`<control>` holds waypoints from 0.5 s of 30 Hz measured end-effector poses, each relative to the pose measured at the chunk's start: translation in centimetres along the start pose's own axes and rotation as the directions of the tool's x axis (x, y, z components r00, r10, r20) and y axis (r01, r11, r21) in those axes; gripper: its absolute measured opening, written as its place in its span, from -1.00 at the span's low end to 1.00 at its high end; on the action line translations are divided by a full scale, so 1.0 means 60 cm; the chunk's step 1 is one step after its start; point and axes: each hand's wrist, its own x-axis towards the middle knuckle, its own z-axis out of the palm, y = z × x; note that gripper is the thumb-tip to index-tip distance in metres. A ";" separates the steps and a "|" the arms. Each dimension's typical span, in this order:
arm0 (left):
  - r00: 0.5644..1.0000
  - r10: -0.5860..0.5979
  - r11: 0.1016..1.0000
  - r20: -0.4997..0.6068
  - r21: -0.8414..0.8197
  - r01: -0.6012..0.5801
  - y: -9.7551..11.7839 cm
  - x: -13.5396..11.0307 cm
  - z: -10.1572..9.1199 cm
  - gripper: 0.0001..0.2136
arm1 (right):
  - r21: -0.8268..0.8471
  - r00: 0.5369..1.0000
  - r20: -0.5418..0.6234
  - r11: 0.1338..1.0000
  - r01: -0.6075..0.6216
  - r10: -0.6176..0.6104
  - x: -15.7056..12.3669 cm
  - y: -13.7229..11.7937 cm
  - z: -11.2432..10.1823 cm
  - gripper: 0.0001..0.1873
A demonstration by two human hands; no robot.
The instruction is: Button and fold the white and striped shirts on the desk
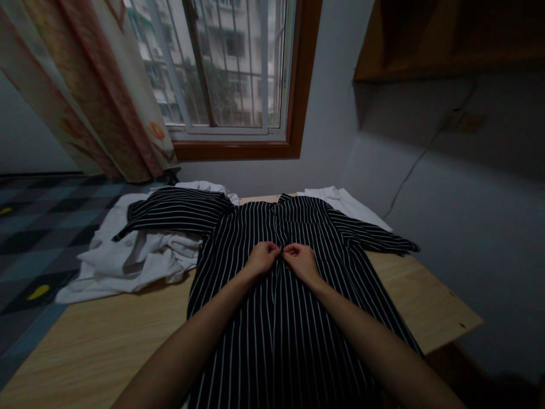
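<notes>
A black shirt with white stripes [238, 341] lies spread front side up, its collar end toward the window and its sleeves out to both sides. At the middle of its front, my left hand [263, 257] pinches the cloth along the front opening. Close beside it, my right hand [301, 261] pinches the same strip from the other side, fingertips almost touching the left ones. Both hands are closed. Whatever small part of the placket sits between the fingertips, perhaps a button, is too small and dark to make out.
The shirt rests on a wooden board [123, 329]. Crumpled white clothing [140, 255] lies under the left sleeve, and a folded white garment [344, 201] lies behind the right one. A checked bedspread [29, 238] is at left, a curtain [97, 85] and window beyond, a wall at right.
</notes>
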 end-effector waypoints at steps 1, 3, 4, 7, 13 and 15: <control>1.000 0.007 1.000 0.003 -0.007 -0.007 -0.001 0.001 0.000 -0.85 | 0.006 1.000 0.003 1.000 0.004 -0.004 0.000 0.001 0.000 -0.88; 1.000 0.023 1.000 0.010 -0.018 -0.023 -0.003 0.003 0.000 -0.83 | 0.020 1.000 0.005 1.000 0.002 -0.002 0.000 0.002 0.001 -0.89; 1.000 0.027 0.999 0.012 -0.021 -0.027 -0.004 0.003 0.000 -0.83 | 0.019 1.000 0.003 1.000 -0.001 0.001 0.000 0.003 0.001 -0.89; 0.999 0.035 0.999 0.018 -0.030 -0.034 -0.003 0.003 -0.001 -0.77 | -0.071 0.999 -0.023 0.997 0.031 -0.033 -0.002 0.001 0.001 -0.90; 0.999 0.020 0.998 -0.025 -0.051 -0.022 0.007 -0.007 -0.004 -0.76 | -0.372 0.972 -0.065 0.910 0.185 -0.224 -0.017 -0.013 0.000 -0.90; 1.000 0.010 0.999 -0.023 -0.035 -0.011 0.009 -0.008 -0.005 -0.80 | -0.438 0.966 -0.053 0.875 0.206 -0.254 -0.021 -0.015 0.001 -0.88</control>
